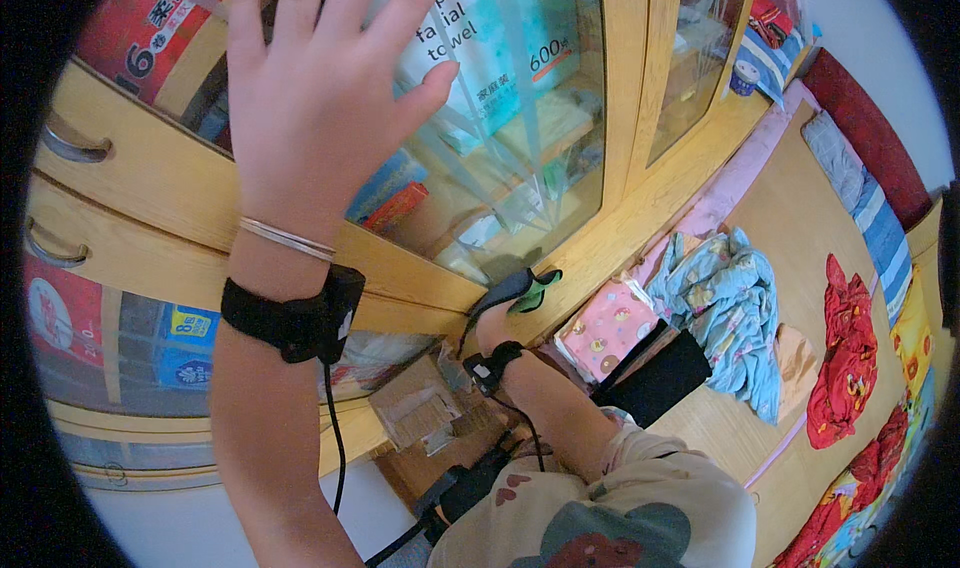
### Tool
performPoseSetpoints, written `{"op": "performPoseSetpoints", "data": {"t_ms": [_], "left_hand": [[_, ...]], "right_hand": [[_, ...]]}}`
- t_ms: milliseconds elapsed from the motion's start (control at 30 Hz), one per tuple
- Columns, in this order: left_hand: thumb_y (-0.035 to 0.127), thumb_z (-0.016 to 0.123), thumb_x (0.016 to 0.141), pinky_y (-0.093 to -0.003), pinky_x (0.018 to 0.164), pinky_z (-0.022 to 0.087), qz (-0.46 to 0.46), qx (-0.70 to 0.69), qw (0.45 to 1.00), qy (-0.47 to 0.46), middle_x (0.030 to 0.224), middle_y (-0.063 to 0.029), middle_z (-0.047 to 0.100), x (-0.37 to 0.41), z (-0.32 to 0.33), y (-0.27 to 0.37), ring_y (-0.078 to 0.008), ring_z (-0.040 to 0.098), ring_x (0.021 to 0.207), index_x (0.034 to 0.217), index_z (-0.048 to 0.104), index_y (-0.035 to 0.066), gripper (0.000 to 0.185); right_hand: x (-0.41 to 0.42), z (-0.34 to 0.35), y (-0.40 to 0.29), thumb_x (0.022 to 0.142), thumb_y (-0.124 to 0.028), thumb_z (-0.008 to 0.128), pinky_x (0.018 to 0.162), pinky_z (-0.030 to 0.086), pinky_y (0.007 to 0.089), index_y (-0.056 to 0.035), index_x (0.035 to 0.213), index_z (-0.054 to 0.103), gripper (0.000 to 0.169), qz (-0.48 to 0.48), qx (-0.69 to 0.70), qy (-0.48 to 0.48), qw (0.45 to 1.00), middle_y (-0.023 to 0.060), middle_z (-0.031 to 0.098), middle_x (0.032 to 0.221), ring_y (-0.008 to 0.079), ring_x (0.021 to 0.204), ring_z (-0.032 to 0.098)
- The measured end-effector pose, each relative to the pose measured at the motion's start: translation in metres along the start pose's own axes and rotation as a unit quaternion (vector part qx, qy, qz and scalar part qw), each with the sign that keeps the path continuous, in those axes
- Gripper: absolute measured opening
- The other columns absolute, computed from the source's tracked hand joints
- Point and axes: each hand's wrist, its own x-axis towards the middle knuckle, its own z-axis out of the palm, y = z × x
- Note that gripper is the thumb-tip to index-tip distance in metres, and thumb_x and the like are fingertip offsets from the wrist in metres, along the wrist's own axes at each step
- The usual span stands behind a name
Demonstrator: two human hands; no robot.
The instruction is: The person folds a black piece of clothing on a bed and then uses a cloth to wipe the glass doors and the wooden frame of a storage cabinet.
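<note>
My left hand (319, 80) is raised with its back towards me, fingers and thumb spread, holding nothing. It is in front of the glass-fronted wooden cabinet (626, 80); whether it touches the glass cannot be told. Behind the glass stands a blue-and-white pack of disposable facial towels (517, 50). My right hand (493, 326) is low by the cabinet door's lower corner. A dark grey and green cloth or glove (521, 286) covers its fingers, so their grip is hidden. Both wrists wear black straps with small cabled devices.
Two drawers with curved metal handles (75, 148) are at the left. An open cardboard box (420, 410) stands below. On the bed at right lie a pink patterned pack (611, 324), a black flat object (660, 380), a crumpled blue cloth (739, 305) and a red cloth (847, 358).
</note>
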Motion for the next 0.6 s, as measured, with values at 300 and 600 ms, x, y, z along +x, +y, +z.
{"op": "performPoseSetpoints", "data": {"t_ms": [300, 600], "left_hand": [[0.04, 0.077, 0.068, -0.0567, 0.111, 0.027, -0.033, -0.093, 0.995, -0.008, 0.145, -0.0089, 0.047, 0.0, -0.011, 0.001, -0.0331, 0.037, 0.139, 0.122, 0.064, 0.021, 0.059], [0.047, 0.069, 0.078, -0.0532, 0.107, 0.033, -0.05, -0.057, 0.994, 0.076, 0.152, 0.0024, 0.04, -0.008, 0.015, 0.008, -0.0239, 0.038, 0.138, 0.138, 0.052, 0.035, 0.063]], "right_hand": [[0.037, 0.035, -0.159, 0.104, -0.043, 0.034, 0.12, 0.011, 0.0387, 0.0051, 0.152, 0.012, 0.071, -0.126, 0.073, -0.017, 0.989, 0.0187, 0.01, 0.161, 0.0291, 0.148, 0.015], [-0.103, 0.088, -0.298, 0.086, -0.023, 0.054, 0.115, 0.012, 0.0589, 0.0035, 0.145, 0.034, 0.068, -0.67, -0.172, -0.115, 0.713, 0.0294, 0.026, 0.153, 0.0486, 0.143, 0.017]]}}
